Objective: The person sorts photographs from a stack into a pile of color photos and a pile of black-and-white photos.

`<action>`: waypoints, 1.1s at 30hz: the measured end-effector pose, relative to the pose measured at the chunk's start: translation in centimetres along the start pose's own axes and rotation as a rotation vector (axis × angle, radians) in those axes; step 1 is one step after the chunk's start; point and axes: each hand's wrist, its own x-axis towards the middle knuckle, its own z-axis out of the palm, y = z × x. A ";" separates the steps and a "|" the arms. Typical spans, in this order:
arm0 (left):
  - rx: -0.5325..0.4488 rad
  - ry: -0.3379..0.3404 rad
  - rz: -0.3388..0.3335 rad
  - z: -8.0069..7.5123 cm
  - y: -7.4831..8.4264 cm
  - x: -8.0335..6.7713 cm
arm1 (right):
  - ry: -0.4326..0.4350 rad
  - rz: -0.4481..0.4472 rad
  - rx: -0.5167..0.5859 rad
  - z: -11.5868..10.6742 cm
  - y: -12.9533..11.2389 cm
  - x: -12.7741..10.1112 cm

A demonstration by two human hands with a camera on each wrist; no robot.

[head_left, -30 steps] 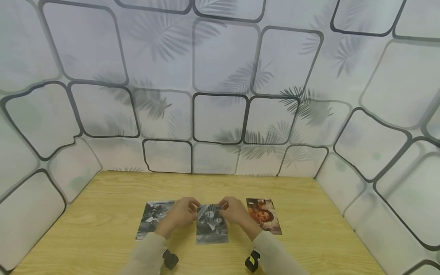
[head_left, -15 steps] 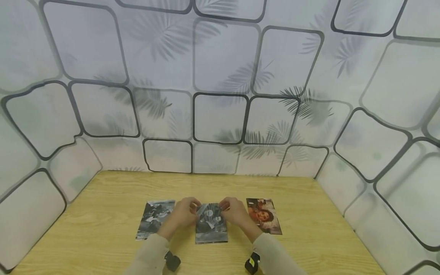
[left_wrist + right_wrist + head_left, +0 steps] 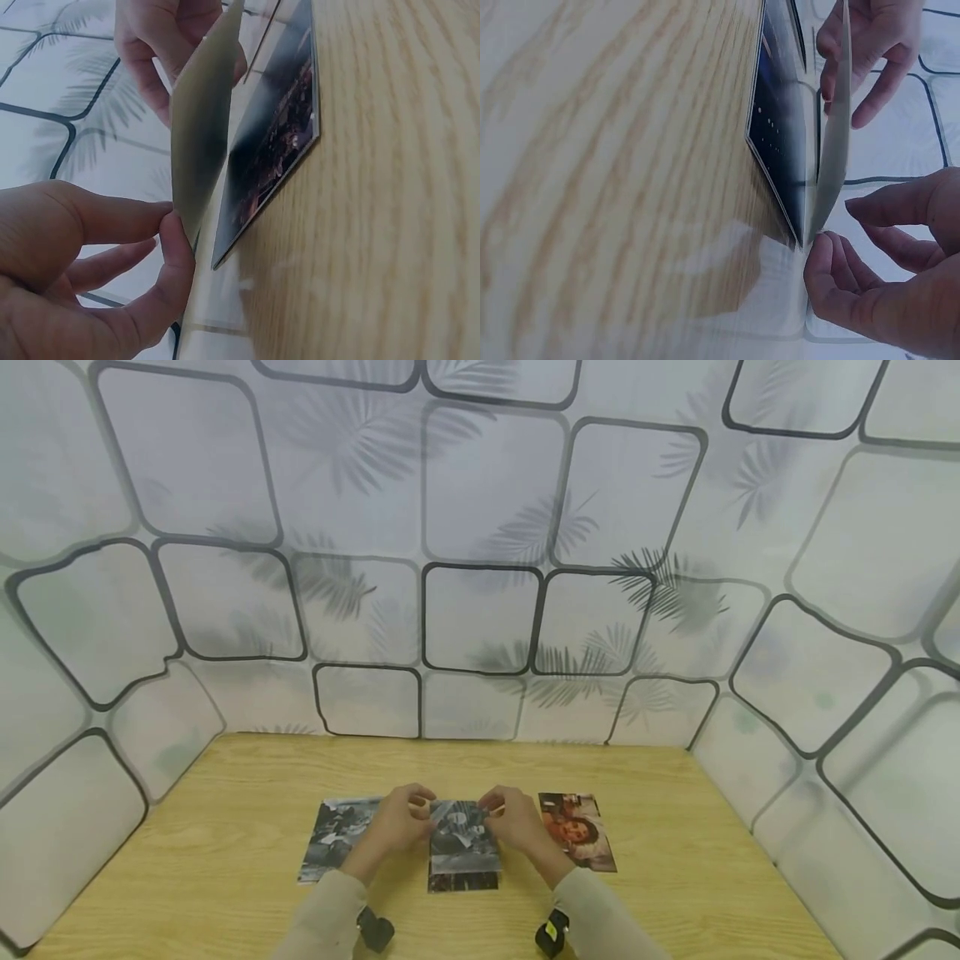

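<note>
Both hands hold one black-and-white photo [image 3: 463,845] by its far corners, tilted up off the wooden table [image 3: 225,793]. My left hand [image 3: 418,807] pinches the left corner and my right hand [image 3: 493,807] the right one. Under it lies a darker photo [image 3: 462,882], its near edge showing. In the left wrist view my thumb and fingers [image 3: 169,232] pinch the lifted photo [image 3: 202,135] above the flat one [image 3: 277,142]. The right wrist view shows the raised photo [image 3: 834,127], the flat photo [image 3: 776,127] and my fingertips [image 3: 821,255] at its corner.
Another black-and-white photo [image 3: 337,837] lies flat left of my hands, and a colour portrait photo [image 3: 576,831] lies to the right. Patterned white walls [image 3: 480,610] close the table in at the back and both sides.
The top photo's near edge has lifted and drawn back off the one beneath, uncovering the darker photo's near edge. Both hands stay at the far corners.
</note>
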 end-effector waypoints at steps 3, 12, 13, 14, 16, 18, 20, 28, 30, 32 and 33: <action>-0.037 0.007 0.001 -0.1 0.0 0.0 | 0.015 0.018 0.029 0.0 -0.1 0.0; -0.151 0.090 0.027 -0.5 -0.2 0.0 | 0.135 0.098 0.209 0.3 -0.7 0.4; -0.160 0.101 0.030 -0.6 -0.2 -0.1 | 0.146 0.093 0.216 0.4 -0.8 0.4; -0.170 0.108 0.030 -0.6 -0.2 -0.1 | 0.155 0.087 0.218 0.4 -0.9 0.5; -0.183 0.121 0.034 -0.7 -0.4 -0.1 | 0.167 0.076 0.221 0.6 -1.1 0.6; -0.183 0.125 0.040 -0.8 -0.4 -0.1 | 0.172 0.065 0.216 0.7 -1.2 0.7; -0.173 0.119 0.050 -0.9 -0.5 -0.1 | 0.175 0.058 0.215 0.8 -1.2 0.8; -0.208 0.051 0.050 -1.9 -0.7 -0.7 | 0.107 0.020 0.232 1.0 -1.1 0.9; -0.205 0.055 0.043 -2.2 -0.9 -0.8 | 0.058 -0.002 0.244 1.2 -1.0 1.0; -0.194 0.065 0.036 -2.7 -1.2 -0.8 | 0.009 -0.015 0.260 1.4 -1.1 0.9; -0.187 0.071 0.037 -2.9 -1.3 -0.9 | -0.014 -0.025 0.265 1.5 -1.1 0.9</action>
